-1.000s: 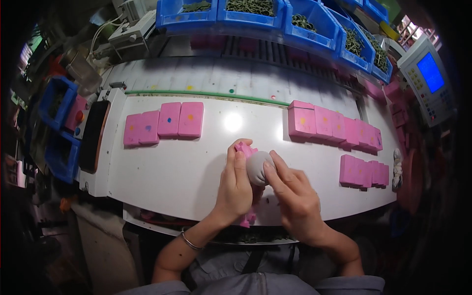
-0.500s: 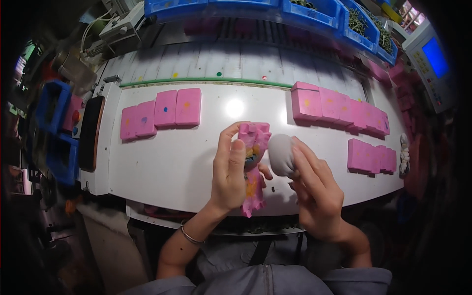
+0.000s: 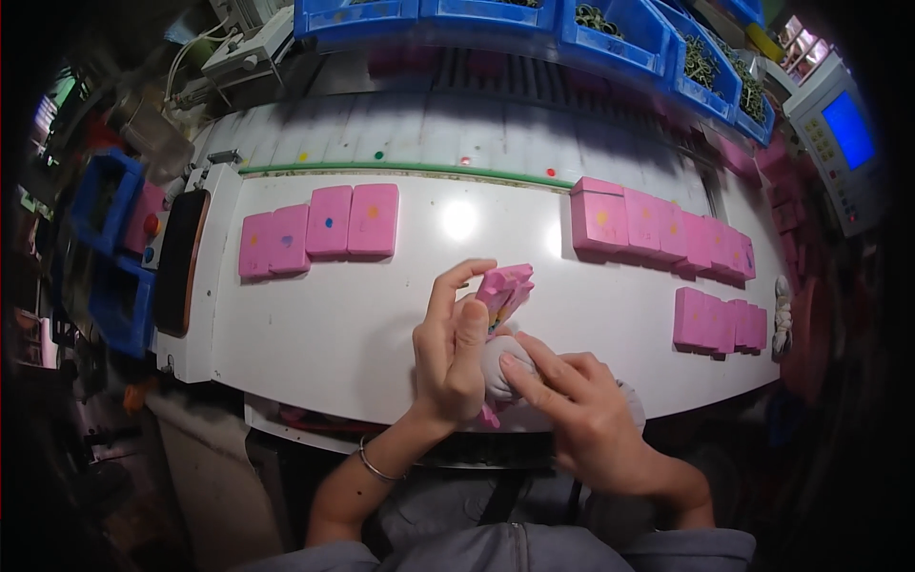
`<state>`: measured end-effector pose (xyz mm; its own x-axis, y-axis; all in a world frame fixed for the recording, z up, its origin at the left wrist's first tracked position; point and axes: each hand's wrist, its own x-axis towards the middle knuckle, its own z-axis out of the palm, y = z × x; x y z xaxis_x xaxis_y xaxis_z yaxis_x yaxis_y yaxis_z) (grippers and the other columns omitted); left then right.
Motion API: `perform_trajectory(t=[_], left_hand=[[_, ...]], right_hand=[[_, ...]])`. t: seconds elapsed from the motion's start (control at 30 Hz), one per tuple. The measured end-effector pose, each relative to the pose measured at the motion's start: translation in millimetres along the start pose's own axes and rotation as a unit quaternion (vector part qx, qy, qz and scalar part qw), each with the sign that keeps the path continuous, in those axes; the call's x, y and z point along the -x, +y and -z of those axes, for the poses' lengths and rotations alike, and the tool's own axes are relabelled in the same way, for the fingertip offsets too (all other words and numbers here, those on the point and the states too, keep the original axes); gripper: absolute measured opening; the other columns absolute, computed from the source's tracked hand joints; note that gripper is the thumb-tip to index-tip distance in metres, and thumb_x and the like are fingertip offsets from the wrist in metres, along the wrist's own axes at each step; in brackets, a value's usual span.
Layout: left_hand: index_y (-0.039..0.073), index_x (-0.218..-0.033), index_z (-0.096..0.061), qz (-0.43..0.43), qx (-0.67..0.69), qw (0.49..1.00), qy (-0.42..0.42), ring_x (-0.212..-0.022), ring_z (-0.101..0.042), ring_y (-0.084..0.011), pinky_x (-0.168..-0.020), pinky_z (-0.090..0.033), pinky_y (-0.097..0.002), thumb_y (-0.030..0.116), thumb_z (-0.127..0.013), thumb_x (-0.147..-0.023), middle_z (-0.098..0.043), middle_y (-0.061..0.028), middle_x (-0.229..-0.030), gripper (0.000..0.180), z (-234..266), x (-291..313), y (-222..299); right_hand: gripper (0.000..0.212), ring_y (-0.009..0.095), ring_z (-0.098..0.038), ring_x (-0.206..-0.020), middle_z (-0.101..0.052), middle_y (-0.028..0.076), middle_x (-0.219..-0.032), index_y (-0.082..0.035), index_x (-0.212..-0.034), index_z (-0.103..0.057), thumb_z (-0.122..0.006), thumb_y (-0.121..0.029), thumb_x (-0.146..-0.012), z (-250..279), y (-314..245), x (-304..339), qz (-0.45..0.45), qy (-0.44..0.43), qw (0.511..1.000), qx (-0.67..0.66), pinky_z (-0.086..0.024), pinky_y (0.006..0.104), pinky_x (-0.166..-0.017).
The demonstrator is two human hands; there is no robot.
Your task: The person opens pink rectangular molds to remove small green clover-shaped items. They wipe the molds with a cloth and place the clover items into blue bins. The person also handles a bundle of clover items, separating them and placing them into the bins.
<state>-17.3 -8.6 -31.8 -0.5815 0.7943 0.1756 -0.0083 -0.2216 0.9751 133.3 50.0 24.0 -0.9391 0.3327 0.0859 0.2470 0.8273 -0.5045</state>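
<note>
A pink rubber mould (image 3: 505, 289), bent and spread, sits in my left hand (image 3: 444, 357), whose thumb and fingers are closed on it. My right hand (image 3: 602, 419) grips a rounded grey cloth pouch (image 3: 498, 369) and presses it against the lower part of the mould. The pouch hides much of the mould's inner face. Both hands are above the front half of the white worktop (image 3: 334, 334).
Pink blocks (image 3: 329, 221) line up at the left. More pink blocks (image 3: 645, 229) form two rows at the right. A slatted conveyor (image 3: 419, 124) runs behind a green strip. Blue bins (image 3: 620, 52) hang overhead; a phone (image 3: 181, 262) lies at left, a control box (image 3: 827, 143) at right.
The pouch has moved left and down from beside the mould onto it. The mould has tilted in my left hand. The coloured dots on the conveyor have shifted left.
</note>
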Motion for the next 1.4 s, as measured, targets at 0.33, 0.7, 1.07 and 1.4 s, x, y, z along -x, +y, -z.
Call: perform_trajectory(t=[0.33,0.7,1.07,1.4], left_hand=[[-0.003,-0.132,-0.039,0.04,0.11,0.988,-0.104,-0.081,-0.059,-0.0122,-0.071,-0.048,-0.0236,0.058,-0.03,-0.092,-0.061,-0.0086,-0.095,0.073,12,7,12],[0.003,-0.132,-0.042,0.127,0.149,0.971,-0.138,-0.067,-0.054,-0.0075,-0.06,-0.047,-0.0217,0.03,-0.051,-0.094,-0.058,-0.0039,-0.083,0.048,41,1,25],[0.001,-0.086,-0.06,0.132,-0.154,0.967,0.155,-0.068,-0.061,-0.016,-0.062,-0.051,-0.0289,0.022,-0.057,-0.083,-0.06,-0.0063,-0.077,0.021,219,-192,44],[0.0,-0.091,-0.065,0.006,-0.731,0.662,0.166,-0.101,-0.053,-0.0389,-0.088,-0.043,-0.0481,0.032,-0.073,-0.069,-0.06,-0.0215,-0.103,0.04,284,-250,21]], right_hand=[[0.044,0.022,-0.055,-0.095,-0.059,0.013,-0.108,0.001,-0.116,-0.054,-0.068,-0.004,-0.075,-8,8,-30,-0.111,0.16,0.891,-0.411,-0.042,0.0303,-0.084],[0.026,0.014,-0.054,-0.088,-0.059,0.007,-0.093,0.003,-0.102,-0.055,-0.065,-0.001,-0.079,-28,1,-55,-0.112,0.151,0.852,-0.489,-0.042,0.0273,-0.082],[0.05,0.032,-0.046,-0.11,-0.043,0.019,-0.12,0.0,-0.123,-0.043,-0.061,-0.003,-0.077,-53,-2,-114,-0.091,0.106,0.958,-0.25,-0.039,0.0367,-0.091],[0.078,0.04,-0.038,-0.118,-0.035,0.023,-0.133,-0.002,-0.136,-0.03,-0.068,-0.001,-0.067,-85,5,-173,0.035,0.156,0.969,-0.187,-0.032,0.0423,-0.101]])
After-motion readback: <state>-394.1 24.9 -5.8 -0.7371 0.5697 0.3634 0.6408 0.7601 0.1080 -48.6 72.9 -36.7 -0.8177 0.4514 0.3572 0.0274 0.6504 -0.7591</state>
